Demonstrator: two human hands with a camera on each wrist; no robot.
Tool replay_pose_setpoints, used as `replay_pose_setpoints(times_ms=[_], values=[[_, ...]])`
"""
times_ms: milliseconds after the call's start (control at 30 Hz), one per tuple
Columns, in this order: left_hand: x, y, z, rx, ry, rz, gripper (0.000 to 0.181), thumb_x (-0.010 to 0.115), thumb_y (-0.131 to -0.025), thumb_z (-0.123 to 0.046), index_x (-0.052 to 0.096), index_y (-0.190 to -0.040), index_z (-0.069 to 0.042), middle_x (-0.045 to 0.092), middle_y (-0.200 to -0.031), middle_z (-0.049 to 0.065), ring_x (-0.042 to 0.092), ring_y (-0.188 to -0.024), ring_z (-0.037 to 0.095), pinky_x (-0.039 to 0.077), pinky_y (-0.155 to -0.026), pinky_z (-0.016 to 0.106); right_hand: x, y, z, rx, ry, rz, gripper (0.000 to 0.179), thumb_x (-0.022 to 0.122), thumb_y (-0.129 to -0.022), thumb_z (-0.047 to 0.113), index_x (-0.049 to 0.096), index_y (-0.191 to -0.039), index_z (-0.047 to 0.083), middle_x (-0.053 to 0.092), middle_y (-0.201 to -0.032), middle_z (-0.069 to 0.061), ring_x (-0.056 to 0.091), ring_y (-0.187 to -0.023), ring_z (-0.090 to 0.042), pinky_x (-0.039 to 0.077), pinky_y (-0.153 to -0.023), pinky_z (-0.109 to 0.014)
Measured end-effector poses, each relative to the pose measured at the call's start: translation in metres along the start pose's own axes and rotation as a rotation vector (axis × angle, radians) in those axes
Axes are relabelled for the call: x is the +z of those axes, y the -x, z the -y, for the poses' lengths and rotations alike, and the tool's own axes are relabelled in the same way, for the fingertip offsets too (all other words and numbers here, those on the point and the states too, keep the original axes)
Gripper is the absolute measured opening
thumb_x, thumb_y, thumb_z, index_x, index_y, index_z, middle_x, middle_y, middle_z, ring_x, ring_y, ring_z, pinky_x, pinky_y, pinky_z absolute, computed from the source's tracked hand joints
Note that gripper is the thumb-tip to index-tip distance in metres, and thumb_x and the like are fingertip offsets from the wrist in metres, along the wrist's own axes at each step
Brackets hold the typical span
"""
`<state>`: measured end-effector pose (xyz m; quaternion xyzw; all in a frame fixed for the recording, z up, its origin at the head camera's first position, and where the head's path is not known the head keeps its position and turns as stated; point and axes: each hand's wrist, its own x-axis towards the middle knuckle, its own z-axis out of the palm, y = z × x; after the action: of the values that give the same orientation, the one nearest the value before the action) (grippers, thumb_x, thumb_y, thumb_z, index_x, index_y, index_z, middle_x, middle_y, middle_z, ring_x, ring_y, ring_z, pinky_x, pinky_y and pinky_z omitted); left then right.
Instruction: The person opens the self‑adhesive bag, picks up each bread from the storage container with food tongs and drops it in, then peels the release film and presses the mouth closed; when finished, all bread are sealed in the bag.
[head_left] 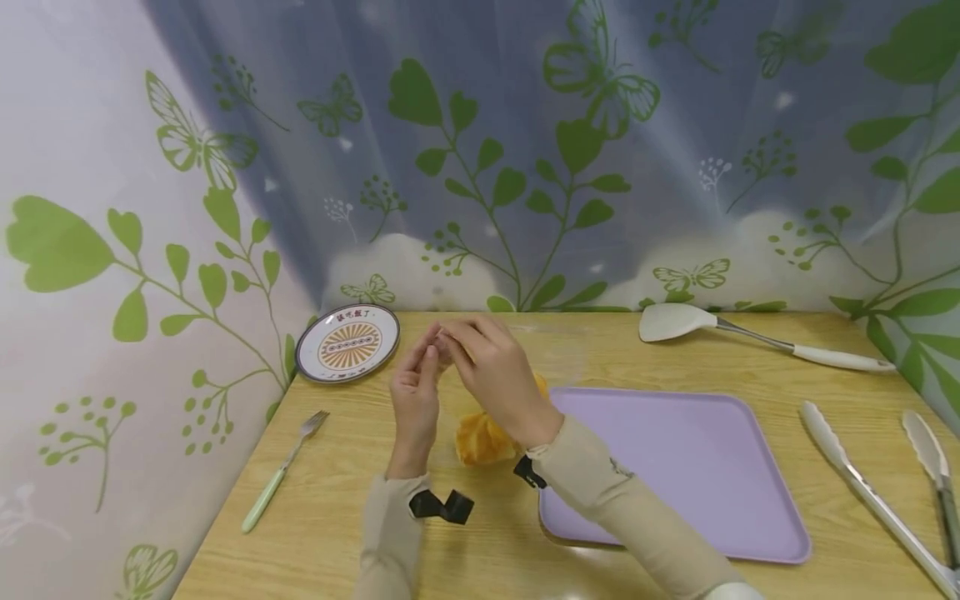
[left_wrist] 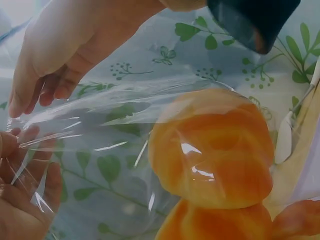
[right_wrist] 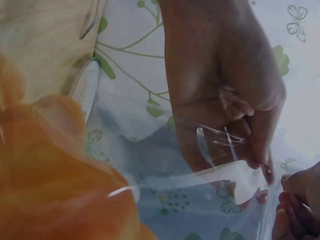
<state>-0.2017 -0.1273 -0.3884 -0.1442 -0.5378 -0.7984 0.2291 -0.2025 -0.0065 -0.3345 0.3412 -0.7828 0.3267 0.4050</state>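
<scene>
At the left of the counter point(head_left: 337, 521), a fork point(head_left: 283, 475) with a pale green handle is lying at a slant, its tines pointing away from you. Beyond it, a round plate point(head_left: 348, 343) with a dark rim and an orange sunburst is sitting near the back left corner. To the right, well apart from the fork, your left hand point(head_left: 417, 396) is pinching the edge of a clear plastic bag point(left_wrist: 112, 122) between thumb and fingers. Its grip is meeting that of your right hand point(head_left: 501, 375), which is pinching the same edge just beside it. The bag is stretching from your fingertips toward golden-brown bread point(head_left: 483, 440), showing through the film as several rounded pieces. That bread is lying partly hidden below your right wrist; whether the bag's underside is touching the counter, you cannot tell. Your right sleeve point(head_left: 637, 508) is crossing over the near left part of a lilac tray point(head_left: 690, 467), just beside the bread. Behind the tray, a white-headed spatula point(head_left: 757, 336) is lying with its handle pointing right. At the far right, tongs point(head_left: 873, 499) are lying with their arms spread, running out of the head view.
</scene>
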Motion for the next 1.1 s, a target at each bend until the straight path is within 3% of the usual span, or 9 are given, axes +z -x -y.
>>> replay_pose_setpoints(times_ms=[167,300,567,700,833,1100], values=[[-0.002,0.0,-0.001,0.047,-0.019,0.07,0.023,0.055,-0.101,-0.023,0.063,-0.123,-0.027,0.067,-0.119,-0.018,0.065,-0.101,-0.002,0.052,-0.093,0.019,0.004,-0.006,-0.002,-0.011,0.024,0.001,0.017,0.07,-0.089,0.006,0.073,-0.104,-0.002,0.067,-0.094,-0.011,0.063,-0.084,-0.02,0.056,-0.07,-0.024],[-0.003,0.0,0.0,0.079,-0.008,0.108,0.025,0.052,-0.102,-0.021,0.063,-0.123,-0.031,0.067,-0.12,-0.017,0.065,-0.102,-0.001,0.053,-0.093,0.019,0.004,-0.007,-0.006,-0.033,0.024,-0.007,0.017,0.071,-0.087,0.006,0.074,-0.103,-0.001,0.067,-0.093,-0.011,0.063,-0.083,-0.021,0.056,-0.068,-0.024],[-0.002,0.0,0.0,0.119,-0.053,0.087,0.023,0.052,-0.102,-0.016,0.065,-0.116,-0.028,0.07,-0.112,-0.017,0.064,-0.106,-0.001,0.053,-0.092,0.02,0.005,-0.006,-0.016,-0.264,0.194,-0.071,0.017,0.076,-0.083,0.005,0.074,-0.099,0.001,0.07,-0.089,-0.009,0.068,-0.082,-0.02,0.058,-0.075,-0.024],[-0.003,0.001,-0.001,0.108,-0.077,0.083,0.02,0.054,-0.101,-0.02,0.066,-0.115,-0.029,0.069,-0.113,-0.019,0.063,-0.107,-0.002,0.052,-0.092,0.018,0.008,-0.007,-0.018,-0.313,0.269,-0.076,0.013,0.074,-0.085,0.005,0.069,-0.096,0.0,0.067,-0.088,-0.009,0.066,-0.079,-0.018,0.058,-0.072,-0.022],[-0.003,0.001,-0.001,0.107,-0.095,0.098,0.022,0.053,-0.102,-0.018,0.065,-0.114,-0.031,0.069,-0.113,-0.019,0.064,-0.105,-0.002,0.052,-0.092,0.018,0.01,-0.005,-0.018,-0.238,0.218,-0.036,0.009,0.068,-0.089,0.002,0.062,-0.094,-0.002,0.061,-0.086,-0.011,0.061,-0.071,-0.017,0.056,-0.062,-0.02],[0.002,0.001,0.0,0.091,-0.126,0.133,0.023,0.051,-0.103,-0.02,0.066,-0.119,-0.025,0.071,-0.105,-0.019,0.065,-0.101,-0.001,0.052,-0.09,0.019,0.013,0.0,-0.015,0.066,-0.069,0.026,0.004,0.051,-0.095,-0.006,0.052,-0.099,-0.005,0.051,-0.089,-0.017,0.05,-0.065,-0.019,0.046,-0.053,-0.027]])
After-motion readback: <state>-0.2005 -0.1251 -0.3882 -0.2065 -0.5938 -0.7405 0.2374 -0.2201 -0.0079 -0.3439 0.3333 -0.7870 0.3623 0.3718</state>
